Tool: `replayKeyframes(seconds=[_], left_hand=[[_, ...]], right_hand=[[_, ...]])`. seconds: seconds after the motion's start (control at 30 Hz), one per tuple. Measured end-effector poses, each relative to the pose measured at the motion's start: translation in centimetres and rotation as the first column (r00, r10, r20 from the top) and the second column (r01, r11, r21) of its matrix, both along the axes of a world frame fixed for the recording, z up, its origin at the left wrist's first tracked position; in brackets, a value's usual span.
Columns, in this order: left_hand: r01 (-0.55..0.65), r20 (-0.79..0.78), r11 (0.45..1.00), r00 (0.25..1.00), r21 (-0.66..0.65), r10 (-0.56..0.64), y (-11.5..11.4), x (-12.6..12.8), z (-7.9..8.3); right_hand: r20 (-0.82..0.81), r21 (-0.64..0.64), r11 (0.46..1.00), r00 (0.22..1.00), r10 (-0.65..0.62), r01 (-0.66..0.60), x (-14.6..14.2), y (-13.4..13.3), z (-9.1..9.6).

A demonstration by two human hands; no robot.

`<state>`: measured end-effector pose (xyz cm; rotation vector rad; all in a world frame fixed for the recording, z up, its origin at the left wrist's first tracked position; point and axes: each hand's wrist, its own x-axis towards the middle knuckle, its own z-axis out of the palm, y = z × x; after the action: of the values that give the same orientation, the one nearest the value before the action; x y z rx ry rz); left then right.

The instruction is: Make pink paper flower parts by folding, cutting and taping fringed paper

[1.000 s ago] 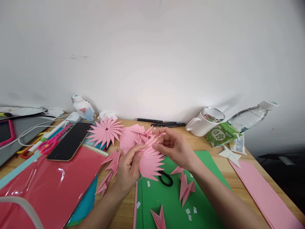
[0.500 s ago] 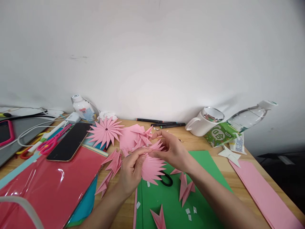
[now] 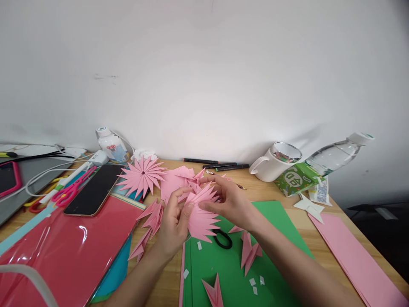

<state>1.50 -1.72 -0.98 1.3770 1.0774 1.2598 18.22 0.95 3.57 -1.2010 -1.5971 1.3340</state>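
Observation:
Both hands meet over the desk's middle on a pink spiky paper flower (image 3: 202,217), a fan of folded pointed petals. My left hand (image 3: 174,224) pinches its left side between thumb and fingers. My right hand (image 3: 228,200) grips its upper right part with closed fingers. A finished pink paper flower (image 3: 142,175) lies flat behind them to the left. Loose folded pink petals (image 3: 150,221) sit beside my left wrist, and more pink petals (image 3: 249,251) rest on the green paper sheet (image 3: 275,226).
Black scissors (image 3: 223,239) lie under the flower. A red plastic folder (image 3: 64,247), a black phone (image 3: 94,189) and pink scissors (image 3: 68,192) are left. A white mug (image 3: 275,164), a water bottle (image 3: 335,155), pens (image 3: 220,165) and a glue bottle (image 3: 111,145) line the wall. Pink strips (image 3: 354,251) lie right.
Both hands turned and shifted the pink flower slightly; its petals now fan up between the fingers, and my left thumb sits higher on it.

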Motion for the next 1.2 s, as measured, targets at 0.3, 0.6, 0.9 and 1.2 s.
replayKeyframes(seconds=[0.3, 0.6, 0.9, 1.2], left_hand=[[0.077, 0.013, 0.973, 0.997, -0.219, -0.076, -0.1, 0.0, 0.3], [0.060, 0.084, 0.974, 0.996, -0.220, -0.042, 0.3, 0.2, 0.6], [-0.035, 0.231, 0.969, 0.968, -0.246, 0.094, 0.1, -0.1, 1.0], [-0.051, 0.130, 0.986, 0.989, -0.161, 0.072, 0.1, -0.5, 0.9]], right_hand=[[0.008, -0.004, 0.998, 0.998, -0.060, 0.060, -0.2, -0.1, -0.6], [-0.078, -0.020, 1.000, 0.997, -0.023, 0.022, -0.2, 0.1, -0.5], [-0.192, -0.095, 0.995, 0.981, -0.006, -0.012, 1.4, 0.5, 0.9], [-0.182, 0.033, 0.999, 0.983, -0.001, 0.007, 0.8, 0.3, 0.4]])
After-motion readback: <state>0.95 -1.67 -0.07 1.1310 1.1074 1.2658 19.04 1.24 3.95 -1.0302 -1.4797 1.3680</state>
